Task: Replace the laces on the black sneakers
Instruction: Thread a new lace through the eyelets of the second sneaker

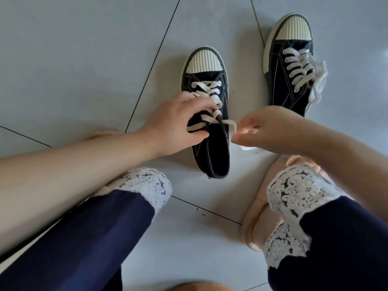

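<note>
The left hand (176,124) curls over the near sneaker (212,152) on the tiled floor (84,59), fingers and thumb gripping it at the upper eyelets; its white lace (228,123) runs rightward to the right hand (270,131), which pinches the free end; the second sneaker (281,85) stands laced further right, apart. A hard tug could slide the shoe on the tile, or draw the lace twisted and uneven, should the left grip slacken.

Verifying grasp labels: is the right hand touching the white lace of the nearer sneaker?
Touching. The head view shows fingers of the right hand pinching the white lace beside the nearer sneaker.
</note>
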`<state>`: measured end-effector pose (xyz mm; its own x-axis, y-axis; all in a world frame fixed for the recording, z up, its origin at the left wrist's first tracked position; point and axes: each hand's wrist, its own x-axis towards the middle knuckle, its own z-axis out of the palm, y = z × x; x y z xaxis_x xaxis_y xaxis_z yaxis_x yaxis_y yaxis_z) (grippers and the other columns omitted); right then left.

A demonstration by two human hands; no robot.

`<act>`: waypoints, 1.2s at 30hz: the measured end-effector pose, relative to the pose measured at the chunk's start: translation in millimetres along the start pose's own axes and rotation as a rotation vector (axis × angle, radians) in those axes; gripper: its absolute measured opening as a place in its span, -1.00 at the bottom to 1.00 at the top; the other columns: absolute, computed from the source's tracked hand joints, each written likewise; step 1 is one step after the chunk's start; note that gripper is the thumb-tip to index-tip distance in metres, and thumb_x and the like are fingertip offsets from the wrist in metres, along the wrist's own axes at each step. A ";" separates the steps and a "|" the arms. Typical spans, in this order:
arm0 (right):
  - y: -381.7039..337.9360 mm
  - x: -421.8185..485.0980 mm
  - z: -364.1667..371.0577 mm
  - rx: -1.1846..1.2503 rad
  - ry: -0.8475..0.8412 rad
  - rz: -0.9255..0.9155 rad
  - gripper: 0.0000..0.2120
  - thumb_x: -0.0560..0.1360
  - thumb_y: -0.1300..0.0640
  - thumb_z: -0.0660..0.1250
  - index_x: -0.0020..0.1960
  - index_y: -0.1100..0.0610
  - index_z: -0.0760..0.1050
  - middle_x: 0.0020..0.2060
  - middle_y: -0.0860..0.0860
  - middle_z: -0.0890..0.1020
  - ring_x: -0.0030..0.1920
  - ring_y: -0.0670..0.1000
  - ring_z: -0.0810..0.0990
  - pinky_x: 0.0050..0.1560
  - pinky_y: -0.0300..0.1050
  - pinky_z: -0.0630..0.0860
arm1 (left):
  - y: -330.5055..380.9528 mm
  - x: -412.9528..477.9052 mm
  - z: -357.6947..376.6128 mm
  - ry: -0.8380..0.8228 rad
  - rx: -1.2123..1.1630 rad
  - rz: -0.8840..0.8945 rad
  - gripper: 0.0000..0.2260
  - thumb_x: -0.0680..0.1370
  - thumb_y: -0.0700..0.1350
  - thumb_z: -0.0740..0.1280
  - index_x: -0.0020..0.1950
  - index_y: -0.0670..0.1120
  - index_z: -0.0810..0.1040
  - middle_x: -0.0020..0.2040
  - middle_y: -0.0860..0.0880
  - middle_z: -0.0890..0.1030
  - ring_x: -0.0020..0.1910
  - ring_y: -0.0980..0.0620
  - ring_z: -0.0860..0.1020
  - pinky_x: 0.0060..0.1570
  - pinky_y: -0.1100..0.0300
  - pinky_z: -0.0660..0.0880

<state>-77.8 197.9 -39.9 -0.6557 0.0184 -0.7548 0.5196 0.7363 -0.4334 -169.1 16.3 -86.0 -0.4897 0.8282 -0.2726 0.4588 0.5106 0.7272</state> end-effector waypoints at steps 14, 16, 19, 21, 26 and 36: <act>2.0 52.0 -1.9 0.513 0.350 0.055 -0.84 0.51 0.26 0.28 -0.10 0.02 0.56 -0.26 0.01 0.64 -0.28 -0.04 0.60 -0.12 -0.15 0.57 | -24.5 31.3 -10.5 0.176 -0.309 -0.350 -0.85 0.54 -0.24 0.26 0.00 -0.09 0.60 -0.26 0.06 0.58 -0.33 0.17 0.55 -0.07 0.13 0.56; -0.7 57.7 1.8 0.418 0.419 0.020 -0.86 0.47 0.25 0.33 -0.07 0.02 0.57 -0.31 -0.09 0.60 -0.31 -0.10 0.55 -0.10 -0.17 0.54 | -24.8 34.1 -9.3 0.174 -0.310 -0.333 -0.87 0.51 -0.23 0.31 -0.02 -0.07 0.62 -0.30 0.08 0.57 -0.42 0.26 0.50 -0.16 0.26 0.52; -3.9 61.6 4.7 0.321 0.496 -0.028 -0.90 0.42 0.19 0.39 -0.09 0.03 0.57 -0.30 -0.15 0.56 -0.24 -0.09 0.53 -0.10 -0.22 0.45 | -23.7 36.5 -8.7 0.168 -0.230 -0.282 -0.86 0.44 -0.23 0.39 -0.03 -0.09 0.63 -0.29 0.06 0.56 -0.38 0.25 0.45 -0.20 0.36 0.42; -4.1 63.1 6.6 0.293 0.516 -0.075 -0.92 0.41 0.16 0.41 -0.11 0.04 0.57 -0.30 -0.17 0.55 -0.23 -0.07 0.54 -0.13 -0.24 0.43 | -22.4 39.1 -9.4 0.170 -0.161 -0.249 -0.87 0.41 -0.20 0.42 -0.05 -0.10 0.63 -0.30 0.13 0.52 -0.36 0.26 0.43 -0.26 0.47 0.33; -4.4 69.1 5.9 0.157 0.567 -0.183 -0.95 0.42 0.13 0.40 -0.12 0.08 0.58 -0.25 -0.11 0.56 -0.23 -0.08 0.50 -0.12 -0.19 0.43 | -17.2 47.6 -10.5 0.146 0.027 -0.162 -0.89 0.43 -0.18 0.40 -0.08 -0.17 0.60 -0.17 0.02 0.47 -0.21 0.07 0.42 -0.26 0.33 0.22; -12.7 64.7 5.7 -0.320 0.521 -0.170 -0.79 0.54 0.14 0.13 0.07 0.24 0.41 -0.12 0.11 0.47 -0.23 0.15 0.47 -0.25 -0.01 0.42 | -7.6 44.0 -18.0 0.038 0.295 -0.051 -0.86 0.43 -0.37 0.18 -0.07 -0.27 0.47 -0.09 -0.18 0.46 -0.24 -0.05 0.33 -0.31 0.15 0.20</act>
<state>-123.6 185.8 -86.0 -0.9371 0.1505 -0.3149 0.2477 0.9224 -0.2965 -207.4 44.7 -92.1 -0.5423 0.7934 -0.2766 0.6258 0.6010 0.4972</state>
